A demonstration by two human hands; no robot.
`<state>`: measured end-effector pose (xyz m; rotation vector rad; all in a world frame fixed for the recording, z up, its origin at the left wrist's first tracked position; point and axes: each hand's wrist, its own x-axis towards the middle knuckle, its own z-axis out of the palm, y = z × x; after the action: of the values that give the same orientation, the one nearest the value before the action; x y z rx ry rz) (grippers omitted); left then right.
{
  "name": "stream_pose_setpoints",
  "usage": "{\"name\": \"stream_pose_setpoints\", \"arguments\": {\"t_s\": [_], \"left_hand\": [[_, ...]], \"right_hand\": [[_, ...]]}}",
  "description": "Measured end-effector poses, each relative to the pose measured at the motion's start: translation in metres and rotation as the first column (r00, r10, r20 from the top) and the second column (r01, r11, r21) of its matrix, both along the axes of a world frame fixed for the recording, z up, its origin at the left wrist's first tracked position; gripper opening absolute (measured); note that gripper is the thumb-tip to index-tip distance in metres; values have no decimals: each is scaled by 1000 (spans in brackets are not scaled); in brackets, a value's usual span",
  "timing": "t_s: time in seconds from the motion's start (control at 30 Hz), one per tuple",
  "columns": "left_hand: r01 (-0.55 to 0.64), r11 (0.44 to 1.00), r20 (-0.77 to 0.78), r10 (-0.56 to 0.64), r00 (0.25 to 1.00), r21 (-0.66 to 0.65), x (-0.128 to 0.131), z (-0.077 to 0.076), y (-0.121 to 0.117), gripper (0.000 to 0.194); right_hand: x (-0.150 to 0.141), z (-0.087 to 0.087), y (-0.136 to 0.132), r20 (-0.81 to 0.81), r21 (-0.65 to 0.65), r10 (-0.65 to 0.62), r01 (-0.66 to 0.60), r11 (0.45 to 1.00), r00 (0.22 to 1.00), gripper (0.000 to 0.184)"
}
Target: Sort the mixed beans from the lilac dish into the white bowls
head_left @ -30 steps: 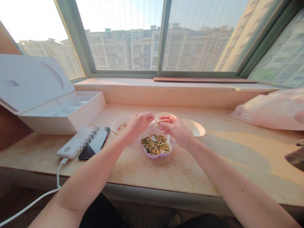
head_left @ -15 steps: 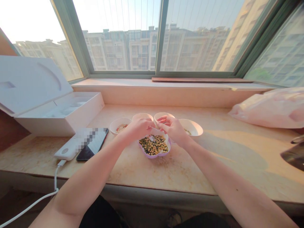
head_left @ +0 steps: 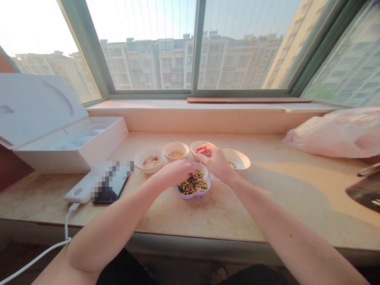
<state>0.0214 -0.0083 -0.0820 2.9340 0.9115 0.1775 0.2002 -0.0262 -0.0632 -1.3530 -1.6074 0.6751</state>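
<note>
My left hand (head_left: 179, 171) reaches into a flower-shaped, purple-rimmed bowl (head_left: 194, 195). Its fingers are closed and pointed down at mixed dark green and yellow beans (head_left: 192, 184); what they pinch, if anything, is hidden. Over the near side of a white bowl with dark contents (head_left: 194, 147), my right hand (head_left: 214, 160) has its thumb and fingertips drawn together. Anything between them is too small to make out. Two more white bowls stand at the left: one of yellow grains (head_left: 176, 154), the other of pale and red pieces (head_left: 151, 161). At the right is a bowl with few greenish pieces (head_left: 242, 160).
An opened white box (head_left: 101, 144) stands at the left. Before it lie a white power bank (head_left: 78, 192) with a cable (head_left: 66, 223) and a dark phone (head_left: 111, 194). A plastic bag (head_left: 338, 136) and a dark shiny object (head_left: 363, 194) are at the right.
My left hand has come down from the back bowls into the purple-rimmed bowl, uncovering the yellow grains. My right hand stays over the dark-filled bowl. The view has shifted slightly.
</note>
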Motion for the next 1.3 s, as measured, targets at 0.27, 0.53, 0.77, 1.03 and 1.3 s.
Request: {"name": "stream_pose_setpoints", "arguments": {"t_s": [0.27, 0.53, 0.77, 1.03, 1.3], "left_hand": [[-35, 997, -46, 38, 998, 66, 7, 5, -6, 26], [-168, 983, 276, 142, 951, 72, -18, 21, 11, 27], [-435, 900, 399, 410, 820, -29, -38, 19, 34, 24], [-451, 892, 264, 442, 857, -28, -34, 16, 37, 29], [-522, 852, 324, 487, 811, 27, -30, 21, 34, 30]], "right_hand": [[-1, -3, 1, 27, 37, -11, 10, 999, 1000, 11], [2, -2, -5, 341, 33, 121, -141, 990, 932, 13], [-11, -9, -9, 590, -118, 310, -301, 946, 745, 18], [-16, -9, -5, 720, -155, 305, -284, 946, 624, 22], [-15, -11, -1, 550, -144, 376, -359, 922, 745, 17]]}}
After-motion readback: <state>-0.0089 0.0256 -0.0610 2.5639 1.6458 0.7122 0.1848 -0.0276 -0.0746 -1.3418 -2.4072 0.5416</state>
